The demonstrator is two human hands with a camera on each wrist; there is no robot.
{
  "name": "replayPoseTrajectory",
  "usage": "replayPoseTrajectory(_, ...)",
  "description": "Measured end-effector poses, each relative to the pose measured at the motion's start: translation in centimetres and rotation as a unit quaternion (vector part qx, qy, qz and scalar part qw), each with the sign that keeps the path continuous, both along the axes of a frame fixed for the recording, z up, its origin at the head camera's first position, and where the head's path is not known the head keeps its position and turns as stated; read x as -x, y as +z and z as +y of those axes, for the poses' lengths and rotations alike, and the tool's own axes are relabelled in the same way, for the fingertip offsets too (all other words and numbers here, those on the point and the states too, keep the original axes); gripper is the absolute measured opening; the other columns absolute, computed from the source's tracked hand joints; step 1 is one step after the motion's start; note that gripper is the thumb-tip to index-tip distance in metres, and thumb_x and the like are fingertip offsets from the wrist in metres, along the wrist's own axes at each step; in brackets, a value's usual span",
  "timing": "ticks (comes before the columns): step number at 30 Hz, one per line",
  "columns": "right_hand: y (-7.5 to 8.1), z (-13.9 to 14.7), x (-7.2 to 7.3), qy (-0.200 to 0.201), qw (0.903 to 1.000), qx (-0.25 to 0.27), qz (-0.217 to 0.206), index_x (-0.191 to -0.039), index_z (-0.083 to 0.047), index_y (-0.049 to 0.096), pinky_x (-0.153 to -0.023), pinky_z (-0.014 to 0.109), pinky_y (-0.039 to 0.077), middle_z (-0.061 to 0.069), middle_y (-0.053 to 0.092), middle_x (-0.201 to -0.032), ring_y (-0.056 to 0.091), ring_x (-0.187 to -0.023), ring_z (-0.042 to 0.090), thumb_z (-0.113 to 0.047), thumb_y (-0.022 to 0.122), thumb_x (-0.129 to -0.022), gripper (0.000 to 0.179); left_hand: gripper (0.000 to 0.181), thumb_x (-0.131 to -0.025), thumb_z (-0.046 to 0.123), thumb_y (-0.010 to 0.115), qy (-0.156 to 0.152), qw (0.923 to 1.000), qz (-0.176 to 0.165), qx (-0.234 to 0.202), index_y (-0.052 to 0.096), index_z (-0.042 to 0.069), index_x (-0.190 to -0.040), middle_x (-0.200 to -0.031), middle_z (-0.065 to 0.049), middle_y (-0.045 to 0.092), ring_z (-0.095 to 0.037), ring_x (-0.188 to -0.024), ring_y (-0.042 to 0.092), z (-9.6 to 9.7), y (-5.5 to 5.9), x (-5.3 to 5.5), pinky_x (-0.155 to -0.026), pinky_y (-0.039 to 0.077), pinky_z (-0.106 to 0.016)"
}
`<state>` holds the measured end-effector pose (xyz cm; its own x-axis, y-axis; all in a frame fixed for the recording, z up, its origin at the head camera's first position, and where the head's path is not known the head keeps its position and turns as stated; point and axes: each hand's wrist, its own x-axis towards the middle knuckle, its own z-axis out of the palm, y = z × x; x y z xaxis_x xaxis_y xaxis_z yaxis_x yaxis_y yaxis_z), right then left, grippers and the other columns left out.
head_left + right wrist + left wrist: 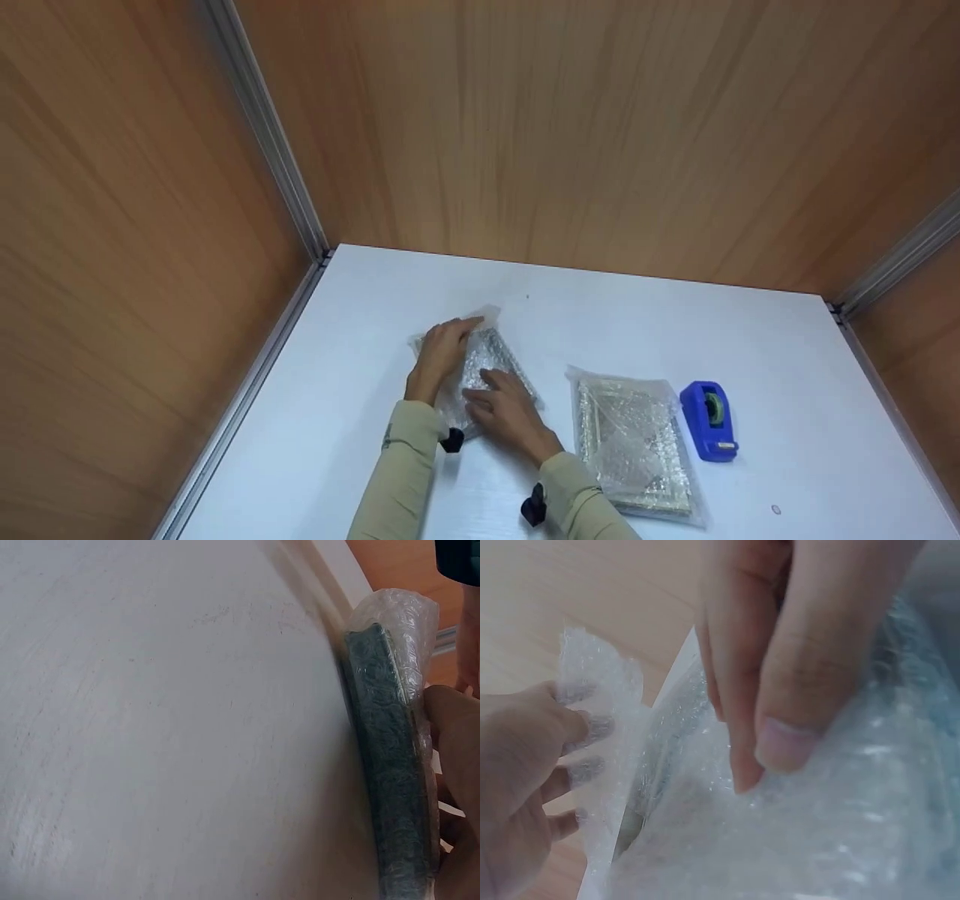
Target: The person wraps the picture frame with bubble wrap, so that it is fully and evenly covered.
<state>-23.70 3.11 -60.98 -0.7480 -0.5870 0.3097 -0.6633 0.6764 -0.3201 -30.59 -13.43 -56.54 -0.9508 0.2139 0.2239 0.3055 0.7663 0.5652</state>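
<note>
A flat package wrapped in bubble wrap point(487, 356) lies on the white table in front of me, turned at a slant. My left hand point(444, 346) is over its far left part. In the left wrist view, the left fingers point(570, 774) spread against a loose flap of clear bubble wrap point(604, 690). My right hand point(511, 411) reaches over the near part of the package. Its thumb and fingertips point(787, 739) touch the wrap, with the thumb near a finger. The right wrist view shows the package's dark teal side point(386, 742) through the wrap.
To the right lies a second bubble-wrapped package with a pale frame point(637, 442). Beside it sits a blue tape dispenser point(709, 420). A small ring-like bit point(776, 509) is near the front right. Wood-grain panels point(570, 135) border the white table point(787, 360).
</note>
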Motion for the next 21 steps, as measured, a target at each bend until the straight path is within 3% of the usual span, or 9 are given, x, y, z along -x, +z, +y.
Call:
replayPoseTrajectory(4,0.1,0.1,0.3,-0.005,1.0,0.004,-0.007,-0.116,-0.021,0.065,-0.106,0.05,0.028,0.015,0.048,-0.135,0.04,-0.126,0.031,-0.03,0.055,-0.091,0.028,0.033,-0.095,0.011,0.049,-0.025,0.999,-0.005,0.036,0.058,0.017,-0.127,-0.132,-0.004,0.052,-0.03,-0.124,0.045,0.3,-0.3,-0.3,-0.103,0.033,-0.049)
replayPoseTrajectory(10,0.3,0.1,0.6,-0.022,0.9987,0.013,-0.044,-0.117,-0.021,0.064,-0.107,0.049,0.025,0.013,0.045,-0.138,0.037,-0.129,0.029,-0.031,0.054,-0.092,0.029,0.036,-0.096,0.017,0.049,-0.027,0.993,-0.056,0.101,0.053,0.021,-0.131,-0.143,0.0,0.04,-0.03,-0.136,0.027,0.3,-0.9,-0.2,-0.105,0.014,-0.064)
replayPoseTrajectory(13,0.2,0.1,0.6,-0.024,0.9984,0.015,-0.049,-0.117,-0.021,0.064,-0.108,0.049,0.024,0.013,0.045,-0.138,0.037,-0.129,0.029,-0.032,0.054,-0.092,0.029,0.037,-0.096,0.018,0.048,-0.028,0.9892,-0.063,0.129,0.051,0.024,-0.133,-0.145,0.0,0.037,-0.029,-0.137,0.024,0.2,-1.5,-0.3,-0.105,0.013,-0.064)
replayPoseTrajectory(21,-0.2,-0.2,0.5,-0.041,0.9987,0.023,-0.02,-0.114,-0.023,0.066,-0.107,0.05,0.025,0.014,0.045,-0.137,0.036,-0.129,0.029,-0.033,0.055,-0.091,0.028,0.037,-0.096,0.022,0.048,-0.03,0.9823,-0.038,0.181,0.052,0.024,-0.132,-0.145,0.0,0.036,-0.03,-0.137,0.024,0.1,-2.6,-0.4,-0.104,0.015,-0.065)
